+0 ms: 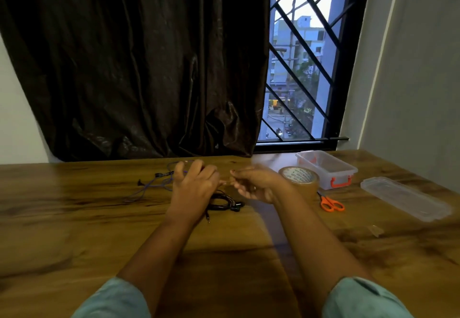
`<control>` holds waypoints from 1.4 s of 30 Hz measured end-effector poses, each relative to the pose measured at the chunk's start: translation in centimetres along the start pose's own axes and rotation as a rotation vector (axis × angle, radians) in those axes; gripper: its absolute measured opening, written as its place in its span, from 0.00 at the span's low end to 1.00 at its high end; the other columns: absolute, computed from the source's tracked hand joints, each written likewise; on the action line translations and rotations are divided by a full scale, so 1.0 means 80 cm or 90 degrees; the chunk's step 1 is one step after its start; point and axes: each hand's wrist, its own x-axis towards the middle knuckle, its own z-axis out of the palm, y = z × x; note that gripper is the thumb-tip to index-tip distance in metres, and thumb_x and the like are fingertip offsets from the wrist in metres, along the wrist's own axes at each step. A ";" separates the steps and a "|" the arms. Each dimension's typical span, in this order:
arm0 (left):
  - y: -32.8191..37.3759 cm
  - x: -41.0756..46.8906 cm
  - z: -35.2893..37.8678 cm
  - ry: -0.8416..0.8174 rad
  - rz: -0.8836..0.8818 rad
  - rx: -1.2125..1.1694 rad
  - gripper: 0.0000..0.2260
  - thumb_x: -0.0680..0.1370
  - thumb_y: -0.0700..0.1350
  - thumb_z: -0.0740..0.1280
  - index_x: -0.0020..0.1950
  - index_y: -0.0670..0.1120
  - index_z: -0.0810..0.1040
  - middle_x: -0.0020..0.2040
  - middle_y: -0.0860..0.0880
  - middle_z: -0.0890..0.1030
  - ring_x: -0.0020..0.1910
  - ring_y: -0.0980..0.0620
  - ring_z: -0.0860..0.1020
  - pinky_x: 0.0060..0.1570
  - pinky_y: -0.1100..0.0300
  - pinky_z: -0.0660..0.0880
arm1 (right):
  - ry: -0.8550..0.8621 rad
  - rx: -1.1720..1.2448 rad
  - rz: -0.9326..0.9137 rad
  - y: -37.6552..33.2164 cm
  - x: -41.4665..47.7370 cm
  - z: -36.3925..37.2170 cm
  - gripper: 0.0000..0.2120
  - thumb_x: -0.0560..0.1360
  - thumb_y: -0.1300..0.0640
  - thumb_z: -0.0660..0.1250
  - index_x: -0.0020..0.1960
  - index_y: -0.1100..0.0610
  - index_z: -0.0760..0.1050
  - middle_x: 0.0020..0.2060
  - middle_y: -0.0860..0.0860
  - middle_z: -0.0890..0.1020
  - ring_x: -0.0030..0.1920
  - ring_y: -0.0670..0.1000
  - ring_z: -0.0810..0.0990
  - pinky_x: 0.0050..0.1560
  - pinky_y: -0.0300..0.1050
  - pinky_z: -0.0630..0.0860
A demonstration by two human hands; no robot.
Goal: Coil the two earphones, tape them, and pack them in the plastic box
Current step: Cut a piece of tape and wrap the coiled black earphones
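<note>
One coiled black earphone (224, 204) is laid on the wooden tabletop (74, 218) under two curled hands — left hand (193, 183), right hand (256, 183) — whose grip cannot be told. Beyond are seen one loose purple earphone (161, 175), one brown tape roll (300, 175), one clear plastic box (326, 168).

Forearms outstretched — left hand (194, 184) and right hand (257, 186) close together, fingers curled.

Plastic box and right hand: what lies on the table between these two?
In the head view, the brown tape roll lies flat on the table between the right hand and the open plastic box.
</note>
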 end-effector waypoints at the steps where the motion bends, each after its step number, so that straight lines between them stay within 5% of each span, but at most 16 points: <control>1: -0.006 -0.005 0.003 -0.002 0.006 0.001 0.06 0.73 0.52 0.70 0.41 0.52 0.76 0.46 0.56 0.79 0.50 0.51 0.76 0.57 0.48 0.60 | -0.013 0.001 0.010 0.001 0.006 0.004 0.07 0.75 0.60 0.67 0.38 0.58 0.76 0.27 0.51 0.79 0.27 0.43 0.76 0.29 0.34 0.76; 10: -0.028 -0.014 0.028 0.008 0.000 0.023 0.08 0.75 0.56 0.66 0.42 0.53 0.76 0.46 0.57 0.79 0.52 0.52 0.69 0.57 0.48 0.59 | 0.001 0.048 -0.075 0.019 0.040 0.024 0.07 0.77 0.68 0.61 0.46 0.62 0.77 0.33 0.54 0.78 0.28 0.43 0.77 0.29 0.33 0.76; 15: -0.029 -0.013 0.032 -0.025 -0.004 -0.003 0.12 0.75 0.59 0.60 0.42 0.53 0.77 0.46 0.57 0.79 0.52 0.52 0.69 0.57 0.48 0.59 | 0.038 -0.058 -0.147 0.027 0.040 0.026 0.08 0.79 0.67 0.58 0.46 0.58 0.75 0.35 0.52 0.77 0.31 0.45 0.75 0.30 0.36 0.75; 18: -0.035 -0.009 0.027 -0.123 -0.056 -0.087 0.14 0.75 0.61 0.59 0.48 0.54 0.78 0.51 0.57 0.80 0.52 0.52 0.72 0.55 0.50 0.61 | 0.055 -0.047 -0.224 0.025 0.039 0.018 0.08 0.80 0.66 0.56 0.49 0.59 0.72 0.37 0.53 0.76 0.33 0.46 0.74 0.31 0.37 0.74; 22: -0.032 -0.017 0.044 -0.347 -0.169 -0.322 0.22 0.77 0.63 0.57 0.67 0.55 0.71 0.66 0.54 0.74 0.66 0.50 0.68 0.59 0.52 0.65 | 0.042 -0.207 -0.329 0.032 0.041 0.015 0.08 0.79 0.65 0.58 0.54 0.56 0.73 0.34 0.49 0.76 0.37 0.45 0.76 0.40 0.36 0.73; 27: -0.027 -0.018 0.052 -0.443 -0.127 -0.376 0.20 0.78 0.61 0.55 0.67 0.56 0.71 0.65 0.52 0.75 0.65 0.49 0.69 0.57 0.53 0.67 | -0.009 -0.361 -0.373 0.038 0.045 0.013 0.09 0.75 0.65 0.66 0.51 0.53 0.75 0.33 0.47 0.75 0.41 0.51 0.76 0.48 0.46 0.74; 32: -0.019 -0.010 0.045 -0.465 -0.075 -0.369 0.18 0.79 0.55 0.58 0.69 0.57 0.69 0.65 0.51 0.74 0.65 0.48 0.68 0.60 0.51 0.69 | -0.026 -0.416 -0.389 0.038 0.047 0.014 0.12 0.73 0.67 0.67 0.50 0.52 0.75 0.34 0.47 0.76 0.38 0.47 0.76 0.44 0.41 0.74; 38: -0.012 -0.005 0.039 -0.415 -0.089 -0.331 0.11 0.78 0.50 0.63 0.57 0.47 0.78 0.55 0.47 0.77 0.53 0.47 0.76 0.46 0.55 0.72 | -0.047 -0.446 -0.398 0.044 0.046 0.018 0.14 0.70 0.67 0.69 0.50 0.52 0.74 0.35 0.48 0.78 0.37 0.45 0.77 0.42 0.33 0.74; 42: -0.010 -0.006 0.040 -0.366 -0.076 -0.318 0.10 0.79 0.47 0.61 0.57 0.46 0.77 0.54 0.47 0.76 0.55 0.48 0.75 0.43 0.59 0.67 | -0.058 -0.474 -0.412 0.043 0.048 0.020 0.14 0.71 0.66 0.69 0.50 0.50 0.73 0.36 0.48 0.78 0.39 0.45 0.78 0.44 0.34 0.74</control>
